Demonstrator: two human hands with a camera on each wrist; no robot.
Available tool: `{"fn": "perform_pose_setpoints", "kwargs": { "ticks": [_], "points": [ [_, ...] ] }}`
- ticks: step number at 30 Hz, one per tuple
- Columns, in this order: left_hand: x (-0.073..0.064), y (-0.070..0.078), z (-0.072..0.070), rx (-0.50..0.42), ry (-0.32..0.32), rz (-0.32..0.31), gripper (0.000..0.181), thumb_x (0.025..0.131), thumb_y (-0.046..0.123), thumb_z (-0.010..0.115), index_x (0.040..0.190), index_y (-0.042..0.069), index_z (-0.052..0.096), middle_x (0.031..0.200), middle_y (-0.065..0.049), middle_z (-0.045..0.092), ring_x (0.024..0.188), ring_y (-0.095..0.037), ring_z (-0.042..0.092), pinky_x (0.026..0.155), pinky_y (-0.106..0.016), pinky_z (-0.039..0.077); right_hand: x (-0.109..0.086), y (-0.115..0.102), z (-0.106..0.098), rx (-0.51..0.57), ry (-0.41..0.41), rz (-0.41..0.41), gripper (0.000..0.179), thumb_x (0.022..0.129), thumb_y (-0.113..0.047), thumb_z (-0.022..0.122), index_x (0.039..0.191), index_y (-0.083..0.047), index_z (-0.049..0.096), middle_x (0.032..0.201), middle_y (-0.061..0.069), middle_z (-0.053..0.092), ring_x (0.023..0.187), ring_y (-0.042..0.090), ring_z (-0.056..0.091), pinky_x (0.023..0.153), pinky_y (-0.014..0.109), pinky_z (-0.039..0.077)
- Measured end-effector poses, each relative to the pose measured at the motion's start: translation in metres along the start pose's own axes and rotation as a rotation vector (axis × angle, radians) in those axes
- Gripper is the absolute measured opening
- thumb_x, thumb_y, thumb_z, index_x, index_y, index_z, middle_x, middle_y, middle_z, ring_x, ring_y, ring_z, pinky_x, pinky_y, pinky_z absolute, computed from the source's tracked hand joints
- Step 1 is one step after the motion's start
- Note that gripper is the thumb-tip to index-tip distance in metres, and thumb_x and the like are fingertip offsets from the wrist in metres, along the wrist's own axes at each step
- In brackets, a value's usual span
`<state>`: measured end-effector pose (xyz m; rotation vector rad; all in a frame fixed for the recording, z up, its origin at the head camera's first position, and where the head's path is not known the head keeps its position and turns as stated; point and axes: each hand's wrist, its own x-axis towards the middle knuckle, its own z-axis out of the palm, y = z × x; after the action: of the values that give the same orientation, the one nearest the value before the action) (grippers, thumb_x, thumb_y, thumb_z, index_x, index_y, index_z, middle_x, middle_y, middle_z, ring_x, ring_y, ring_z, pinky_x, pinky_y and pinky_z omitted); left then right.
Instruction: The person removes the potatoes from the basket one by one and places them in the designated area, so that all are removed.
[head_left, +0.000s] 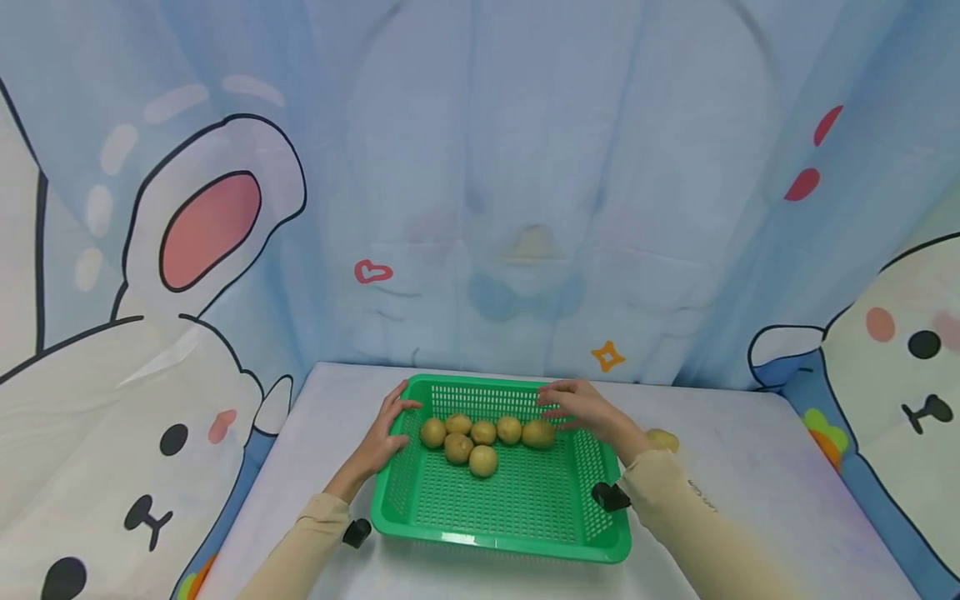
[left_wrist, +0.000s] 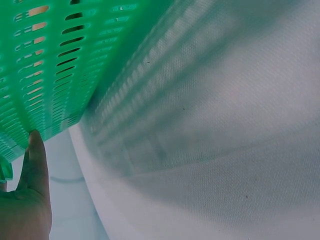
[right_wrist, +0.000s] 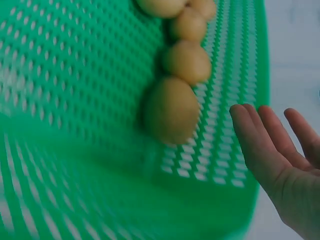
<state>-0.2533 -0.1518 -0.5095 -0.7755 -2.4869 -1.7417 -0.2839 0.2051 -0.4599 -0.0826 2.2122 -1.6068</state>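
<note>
A green perforated plastic basket (head_left: 502,542) holds several potatoes (head_left: 483,461), most of them in a row toward its far side. My left hand (head_left: 382,433) grips the basket's left rim, and in the left wrist view a finger (left_wrist: 36,150) lies along the outer wall. Over the far right corner hovers my right hand (head_left: 581,407), holding nothing, its fingers loosely extended. In the right wrist view that hand (right_wrist: 285,160) is beside the far wall, apart from the nearest potato (right_wrist: 172,111).
One more potato (head_left: 663,440) lies on the white tabletop (head_left: 750,467) right of the basket, partly behind my right forearm. A blue curtain with cartoon figures (head_left: 525,167) hangs behind the table. Black wrist cameras (head_left: 611,497) sit near both sleeves.
</note>
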Motion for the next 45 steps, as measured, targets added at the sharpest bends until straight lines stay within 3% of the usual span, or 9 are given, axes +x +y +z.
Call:
{"fn": "perform_pose_setpoints", "kwargs": {
  "ticks": [6, 11, 15, 22, 27, 32, 45],
  "points": [
    [0.001, -0.001, 0.0, 0.003, -0.002, -0.007, 0.057, 0.073, -0.013, 0.044, 0.129, -0.008, 0.052, 0.16, -0.03, 0.007, 0.146, -0.049, 0.002, 0.096, -0.059, 0.027, 0.012, 0.011, 0.027, 0.003, 0.023, 0.047, 0.047, 0.1, -0.02, 0.052, 0.137, 0.009, 0.049, 0.135, 0.028, 0.053, 0.119, 0.047, 0.055, 0.096, 0.056, 0.046],
    [0.002, -0.001, 0.0, 0.01, -0.007, -0.001, 0.057, 0.073, -0.014, 0.044, 0.129, -0.008, 0.052, 0.16, -0.029, 0.007, 0.146, -0.049, 0.002, 0.094, -0.057, 0.027, 0.016, 0.019, 0.043, -0.063, 0.038, 0.033, 0.044, 0.099, -0.018, 0.055, 0.132, 0.01, 0.054, 0.131, 0.029, 0.055, 0.115, 0.048, 0.058, 0.089, 0.053, 0.051],
    [0.002, -0.002, 0.0, 0.015, -0.007, 0.011, 0.056, 0.073, -0.014, 0.044, 0.129, -0.009, 0.052, 0.159, -0.031, 0.007, 0.146, -0.05, 0.003, 0.094, -0.057, 0.027, 0.018, 0.021, 0.052, -0.035, 0.064, 0.034, 0.04, 0.097, -0.015, 0.056, 0.128, 0.01, 0.057, 0.128, 0.03, 0.057, 0.114, 0.049, 0.058, 0.086, 0.056, 0.052],
    [0.002, -0.001, -0.001, 0.015, -0.01, 0.003, 0.056, 0.074, -0.013, 0.044, 0.129, -0.009, 0.051, 0.159, -0.031, 0.007, 0.146, -0.05, 0.002, 0.094, -0.057, 0.027, 0.018, 0.024, 0.059, -0.027, 0.126, 0.088, 0.036, 0.096, -0.013, 0.058, 0.122, 0.011, 0.061, 0.119, 0.029, 0.063, 0.111, 0.05, 0.059, 0.083, 0.057, 0.052],
    [0.002, -0.001, -0.002, 0.013, -0.01, 0.003, 0.055, 0.074, -0.013, 0.044, 0.129, -0.009, 0.051, 0.16, -0.03, 0.007, 0.146, -0.05, 0.002, 0.096, -0.058, 0.026, 0.02, 0.03, 0.063, -0.029, 0.097, 0.147, 0.035, 0.094, -0.013, 0.059, 0.118, 0.011, 0.064, 0.114, 0.028, 0.065, 0.107, 0.05, 0.061, 0.08, 0.056, 0.054],
    [0.002, -0.002, -0.002, 0.013, -0.013, 0.001, 0.055, 0.075, -0.013, 0.044, 0.13, -0.009, 0.051, 0.161, -0.028, 0.007, 0.146, -0.049, 0.003, 0.097, -0.058, 0.026, 0.02, 0.035, 0.07, -0.005, 0.038, 0.174, 0.04, 0.095, -0.014, 0.058, 0.125, 0.013, 0.058, 0.119, 0.032, 0.06, 0.108, 0.054, 0.058, 0.078, 0.058, 0.053],
    [0.002, -0.004, -0.002, 0.015, -0.01, -0.006, 0.056, 0.074, -0.012, 0.044, 0.13, -0.008, 0.052, 0.16, -0.029, 0.007, 0.146, -0.049, 0.002, 0.098, -0.06, 0.025, 0.022, 0.034, 0.077, 0.006, 0.076, 0.192, 0.042, 0.096, -0.017, 0.058, 0.127, 0.01, 0.057, 0.115, 0.03, 0.061, 0.104, 0.05, 0.061, 0.078, 0.056, 0.054]
  ]
}}
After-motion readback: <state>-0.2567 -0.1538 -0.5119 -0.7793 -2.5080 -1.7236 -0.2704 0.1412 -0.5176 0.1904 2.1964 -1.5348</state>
